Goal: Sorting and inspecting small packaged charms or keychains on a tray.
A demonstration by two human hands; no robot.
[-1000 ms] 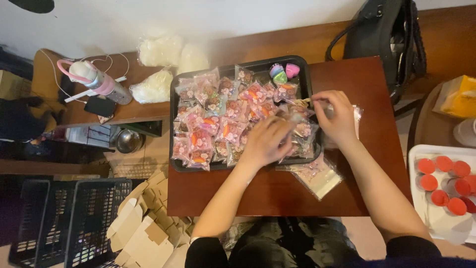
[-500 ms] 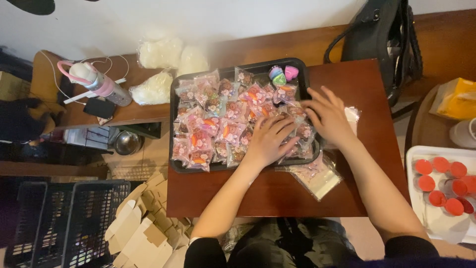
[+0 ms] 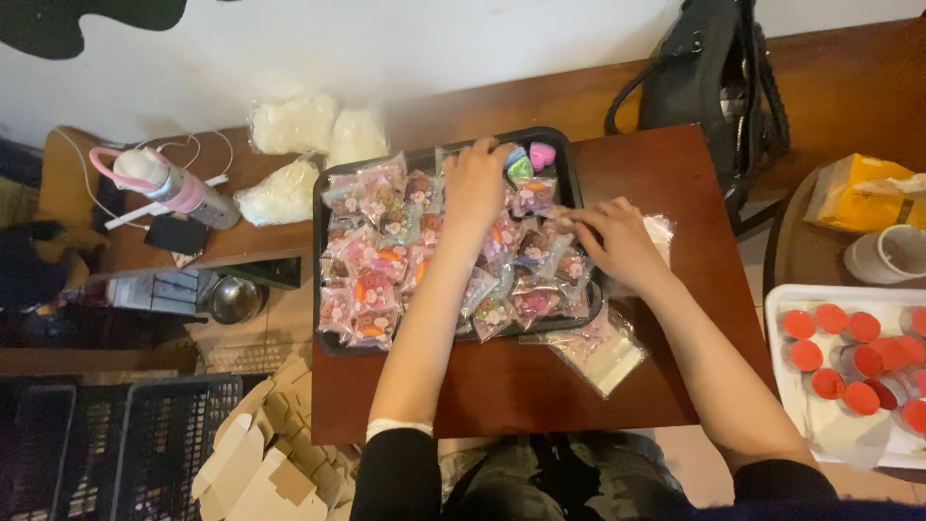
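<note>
Over a black tray point(image 3: 330, 183) of small packets point(image 3: 371, 275), the left hand point(image 3: 475, 185) lay with fingers curled at the far edge, while the right hand point(image 3: 617, 241) pinched a packet.

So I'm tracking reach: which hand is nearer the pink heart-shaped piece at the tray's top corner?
Left. The left hand lies over the packets just beside the pink heart piece, fingers almost at it. The right hand rests lower, at the tray's right edge.
</note>
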